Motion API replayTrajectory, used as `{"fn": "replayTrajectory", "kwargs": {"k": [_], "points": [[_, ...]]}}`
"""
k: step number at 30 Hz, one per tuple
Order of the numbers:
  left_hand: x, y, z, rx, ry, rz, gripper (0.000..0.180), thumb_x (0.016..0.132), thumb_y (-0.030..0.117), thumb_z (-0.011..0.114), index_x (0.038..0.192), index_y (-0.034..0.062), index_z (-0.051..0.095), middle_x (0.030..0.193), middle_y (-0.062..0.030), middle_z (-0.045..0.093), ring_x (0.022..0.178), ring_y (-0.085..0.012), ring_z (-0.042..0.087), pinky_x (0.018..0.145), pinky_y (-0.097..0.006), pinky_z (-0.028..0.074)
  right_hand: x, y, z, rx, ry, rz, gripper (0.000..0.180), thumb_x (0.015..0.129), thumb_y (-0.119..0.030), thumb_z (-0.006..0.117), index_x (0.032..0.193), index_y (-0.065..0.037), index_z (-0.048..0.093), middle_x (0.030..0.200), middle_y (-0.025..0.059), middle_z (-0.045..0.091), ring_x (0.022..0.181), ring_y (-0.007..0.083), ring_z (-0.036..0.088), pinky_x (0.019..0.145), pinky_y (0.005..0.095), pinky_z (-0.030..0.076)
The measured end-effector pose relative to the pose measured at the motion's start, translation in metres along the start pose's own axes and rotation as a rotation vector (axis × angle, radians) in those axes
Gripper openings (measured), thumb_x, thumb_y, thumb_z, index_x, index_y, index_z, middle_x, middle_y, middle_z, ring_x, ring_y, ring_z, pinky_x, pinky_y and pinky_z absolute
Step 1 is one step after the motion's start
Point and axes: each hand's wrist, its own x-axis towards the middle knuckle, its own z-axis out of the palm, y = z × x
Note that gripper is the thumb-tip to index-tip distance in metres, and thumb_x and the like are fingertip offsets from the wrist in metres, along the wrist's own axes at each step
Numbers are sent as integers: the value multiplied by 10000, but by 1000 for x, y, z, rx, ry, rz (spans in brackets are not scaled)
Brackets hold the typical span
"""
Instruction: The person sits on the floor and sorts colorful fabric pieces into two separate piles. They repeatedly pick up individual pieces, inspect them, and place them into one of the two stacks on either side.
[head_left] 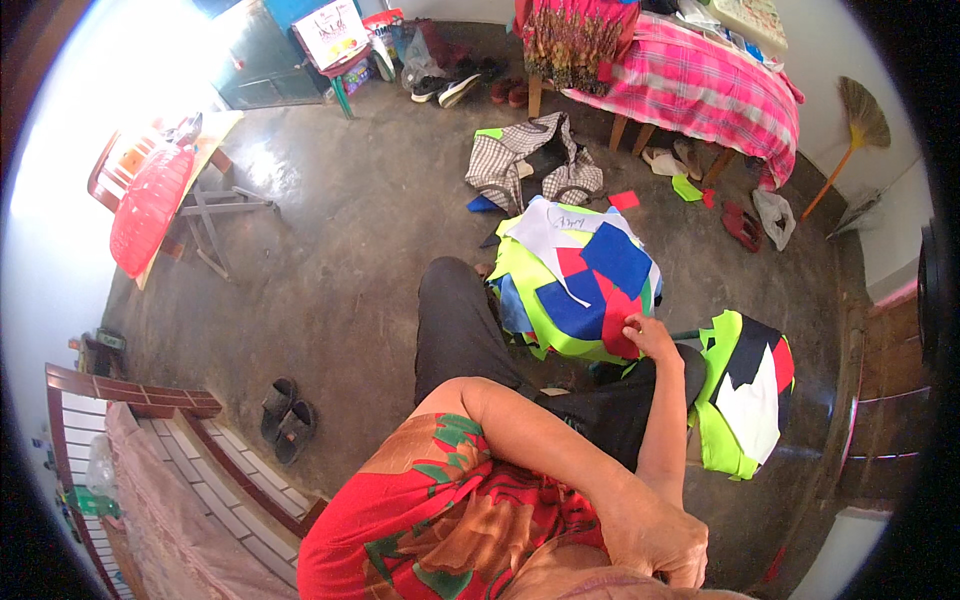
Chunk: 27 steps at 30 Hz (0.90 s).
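Observation:
A heap of fabric pieces (520, 262) in neon yellow, blue, red and white lies before my knees. My right hand (650, 337) is at its near right side, fingers closed at the edge of a red fabric piece (620, 312). Blue fabric pieces (615, 257) and a white fabric piece (548, 232) with handwriting lie on top. My left arm crosses my body, and my left hand (655, 540) is curled closed near my right upper arm. Whatever its fingers grip is hidden. Right of my knee is a second fabric pile (750, 395) in neon yellow, black, white and red.
Beyond the heap lies a checked cloth (500, 165). Loose scraps, such as a red scrap (624, 200), dot the floor. A table with a pink plaid cover (690, 75) stands at the back right, a broom (850, 130) beside it. Dark slippers (285, 420) are at left.

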Motion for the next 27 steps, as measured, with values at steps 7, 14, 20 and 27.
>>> {"fn": "replayTrajectory", "kwargs": {"k": [7, 14, 20, 27], "points": [[-2, -7, -3, 34, -31, 71, 275, 892, 220, 605, 800, -38, 587, 757, -182, 583, 726, -346, 546, 644, -423, 434, 0, -2, 0, -3, -13, 13, 315, 811, -277, 644, 1047, -68, 626, 956, 183, 660, 915, 352, 626, 794, 429, 485], [-9, -4, 8, 242, 138, 45, 327, 884, 293, 578, 767, -12, 560, 734, -165, 574, 727, -335, 560, 637, -435, 418, 2, 6, 1, 21, 3, -9, 328, 804, -284, 652, 1046, -64, 626, 943, 189, 660, 903, 354, 629, 785, 430, 485], [-11, -11, 18, 333, 273, 140, 361, 835, 334, 582, 689, 18, 487, 670, -127, 532, 696, -348, 535, 666, -441, 376, 1, -1, -2, 22, -32, 33, 343, 798, -278, 657, 1059, -57, 625, 942, 192, 659, 908, 348, 629, 781, 420, 485], [-15, -12, 21, 339, 257, 126, 306, 839, 274, 592, 697, 20, 499, 696, -118, 541, 741, -338, 537, 702, -434, 380, -1, -2, 0, 29, -18, 13, 336, 801, -280, 649, 1050, -57, 628, 944, 189, 658, 903, 346, 628, 776, 425, 482]]}}
